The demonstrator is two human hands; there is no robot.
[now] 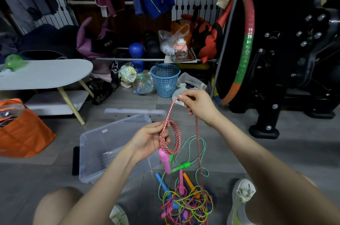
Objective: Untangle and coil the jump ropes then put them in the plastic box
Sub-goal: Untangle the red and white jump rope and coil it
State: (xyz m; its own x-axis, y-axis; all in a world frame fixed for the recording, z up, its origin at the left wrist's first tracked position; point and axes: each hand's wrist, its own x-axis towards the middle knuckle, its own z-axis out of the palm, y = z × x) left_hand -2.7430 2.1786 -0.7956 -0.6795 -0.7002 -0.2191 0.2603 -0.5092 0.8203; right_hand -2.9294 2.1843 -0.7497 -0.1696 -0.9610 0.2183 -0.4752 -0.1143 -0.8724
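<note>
My left hand (150,139) grips a small coil of the red-and-white jump rope (177,133); its pink handle (164,160) hangs below the fist. My right hand (197,106) pinches the same rope higher up, and a loop runs between the hands. From the right hand the rope drops to a tangled pile of coloured jump ropes (187,201) on the floor between my feet. A green-and-white rope with a green handle (181,167) lies beside the pile. The clear plastic box (103,142) stands open on the floor to the left, under my left forearm.
The box's clear lid (136,111) lies behind it. A blue mesh basket (165,79), bags and a white low table (46,74) stand beyond. An orange bag (24,132) sits at left, a black exercise machine (287,59) and a hoop at right.
</note>
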